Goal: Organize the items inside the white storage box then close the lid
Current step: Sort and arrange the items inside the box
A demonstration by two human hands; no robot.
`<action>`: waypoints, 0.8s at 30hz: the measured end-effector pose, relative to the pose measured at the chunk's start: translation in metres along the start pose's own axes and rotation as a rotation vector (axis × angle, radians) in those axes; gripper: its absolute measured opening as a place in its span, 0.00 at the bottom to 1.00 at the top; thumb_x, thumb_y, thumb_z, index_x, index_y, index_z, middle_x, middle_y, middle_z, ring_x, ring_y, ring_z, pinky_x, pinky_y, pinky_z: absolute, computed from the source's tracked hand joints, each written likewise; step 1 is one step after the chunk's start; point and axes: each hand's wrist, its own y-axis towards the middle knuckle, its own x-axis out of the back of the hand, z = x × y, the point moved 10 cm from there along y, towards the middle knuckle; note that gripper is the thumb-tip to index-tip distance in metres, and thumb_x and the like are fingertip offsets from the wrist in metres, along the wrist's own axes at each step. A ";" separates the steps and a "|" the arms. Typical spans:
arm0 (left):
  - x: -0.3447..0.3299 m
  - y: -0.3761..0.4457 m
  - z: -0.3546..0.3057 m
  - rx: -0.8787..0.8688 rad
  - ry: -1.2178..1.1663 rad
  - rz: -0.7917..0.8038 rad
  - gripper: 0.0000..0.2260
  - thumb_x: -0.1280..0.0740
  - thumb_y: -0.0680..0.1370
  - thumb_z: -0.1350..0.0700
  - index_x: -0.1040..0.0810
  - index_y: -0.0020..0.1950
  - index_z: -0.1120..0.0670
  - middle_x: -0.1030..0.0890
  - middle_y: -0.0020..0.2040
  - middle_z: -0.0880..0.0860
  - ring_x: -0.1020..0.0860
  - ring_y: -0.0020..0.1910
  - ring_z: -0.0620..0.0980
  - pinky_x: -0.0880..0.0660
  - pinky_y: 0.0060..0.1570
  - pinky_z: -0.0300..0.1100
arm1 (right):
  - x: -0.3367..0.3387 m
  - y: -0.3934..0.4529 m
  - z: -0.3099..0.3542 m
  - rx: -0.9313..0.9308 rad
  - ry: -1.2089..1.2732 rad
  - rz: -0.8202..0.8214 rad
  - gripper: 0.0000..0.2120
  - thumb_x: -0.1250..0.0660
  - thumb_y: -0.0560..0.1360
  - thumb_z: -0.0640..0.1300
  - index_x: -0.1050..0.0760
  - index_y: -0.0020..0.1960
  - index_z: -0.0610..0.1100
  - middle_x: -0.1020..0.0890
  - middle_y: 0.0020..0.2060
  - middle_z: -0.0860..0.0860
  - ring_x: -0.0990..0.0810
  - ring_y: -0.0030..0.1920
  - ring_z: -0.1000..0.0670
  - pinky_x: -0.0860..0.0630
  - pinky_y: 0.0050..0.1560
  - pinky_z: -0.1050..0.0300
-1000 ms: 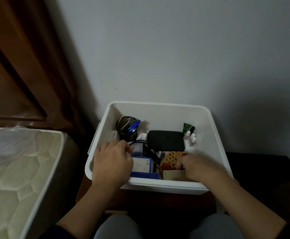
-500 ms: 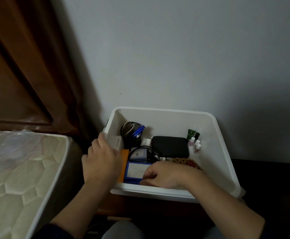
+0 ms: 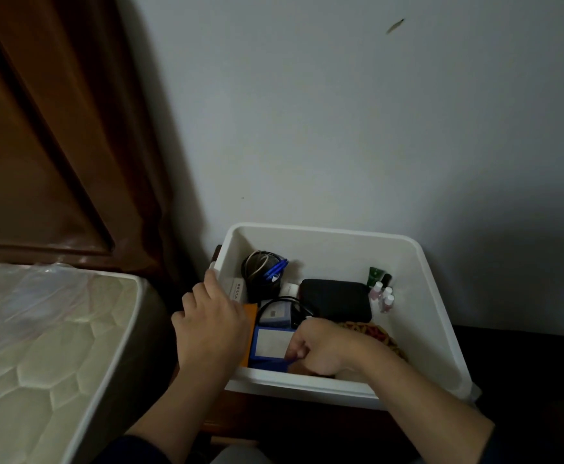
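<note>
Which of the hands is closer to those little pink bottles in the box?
Right. The right hand is inside the box, nearer the pink bottles; the left hand is at the opposite wall.

patterned item (image 3: 376, 331) mostly behind right hand (image 3: 320, 349)

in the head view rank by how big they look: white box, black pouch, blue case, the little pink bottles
1. white box, by far the largest
2. black pouch
3. blue case, though the right hand hides part of it, so its place against the pouch is unsure
4. pink bottles, each smallest
</note>
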 end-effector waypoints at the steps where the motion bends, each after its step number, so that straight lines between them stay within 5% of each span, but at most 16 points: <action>1: 0.001 0.000 0.000 0.002 -0.009 0.002 0.28 0.42 0.85 0.46 0.44 0.82 0.56 0.26 0.71 0.57 0.25 0.69 0.56 0.22 0.61 0.54 | 0.011 -0.005 -0.002 0.012 0.041 -0.038 0.11 0.27 0.80 0.44 0.15 0.62 0.46 0.17 0.40 0.56 0.18 0.44 0.58 0.19 0.57 0.56; 4: 0.001 0.000 0.001 0.002 -0.023 0.014 0.29 0.42 0.85 0.46 0.44 0.82 0.56 0.26 0.71 0.57 0.25 0.68 0.57 0.22 0.61 0.54 | 0.048 -0.021 -0.015 -0.007 0.158 -0.117 0.08 0.26 0.79 0.43 0.13 0.57 0.48 0.23 0.32 0.56 0.24 0.35 0.57 0.25 0.46 0.61; 10: -0.001 0.000 0.002 0.000 -0.004 0.013 0.29 0.42 0.85 0.45 0.45 0.82 0.56 0.26 0.71 0.56 0.24 0.68 0.56 0.21 0.60 0.54 | 0.125 -0.047 -0.056 -0.213 0.406 -0.310 0.05 0.30 0.83 0.43 0.17 0.57 0.48 0.16 0.49 0.48 0.15 0.41 0.51 0.22 0.36 0.61; 14: -0.002 0.001 0.003 0.005 -0.022 0.003 0.29 0.42 0.84 0.45 0.45 0.82 0.56 0.26 0.70 0.56 0.24 0.67 0.55 0.20 0.60 0.54 | 0.133 -0.041 -0.073 -0.325 0.397 -0.348 0.08 0.34 0.85 0.44 0.20 0.62 0.42 0.18 0.56 0.44 0.15 0.46 0.48 0.16 0.48 0.47; 17: -0.002 0.002 0.002 0.006 -0.007 -0.002 0.29 0.43 0.84 0.45 0.45 0.82 0.56 0.26 0.70 0.56 0.24 0.67 0.55 0.21 0.60 0.53 | 0.117 -0.033 -0.074 -0.301 0.577 -0.308 0.09 0.35 0.86 0.41 0.21 0.63 0.39 0.18 0.55 0.44 0.16 0.48 0.48 0.22 0.29 0.59; 19: -0.003 0.003 0.002 0.009 0.001 0.002 0.30 0.43 0.84 0.45 0.44 0.82 0.56 0.26 0.70 0.56 0.24 0.67 0.55 0.21 0.60 0.53 | 0.100 -0.027 -0.073 -0.263 0.887 -0.238 0.12 0.36 0.86 0.39 0.24 0.67 0.35 0.19 0.62 0.40 0.17 0.56 0.45 0.16 0.37 0.59; 21: -0.003 0.003 0.003 0.007 0.007 0.004 0.30 0.43 0.84 0.45 0.44 0.82 0.56 0.26 0.71 0.56 0.24 0.67 0.55 0.21 0.60 0.53 | 0.085 -0.025 -0.069 -0.204 1.199 -0.157 0.14 0.37 0.86 0.39 0.25 0.70 0.37 0.22 0.68 0.36 0.18 0.64 0.40 0.14 0.52 0.48; 24: -0.004 0.002 0.003 0.009 -0.007 0.011 0.30 0.42 0.84 0.45 0.45 0.83 0.55 0.26 0.71 0.56 0.25 0.68 0.56 0.21 0.61 0.53 | 0.074 -0.025 -0.058 -0.081 1.497 -0.050 0.18 0.36 0.85 0.39 0.26 0.73 0.37 0.22 0.67 0.32 0.20 0.65 0.34 0.17 0.59 0.37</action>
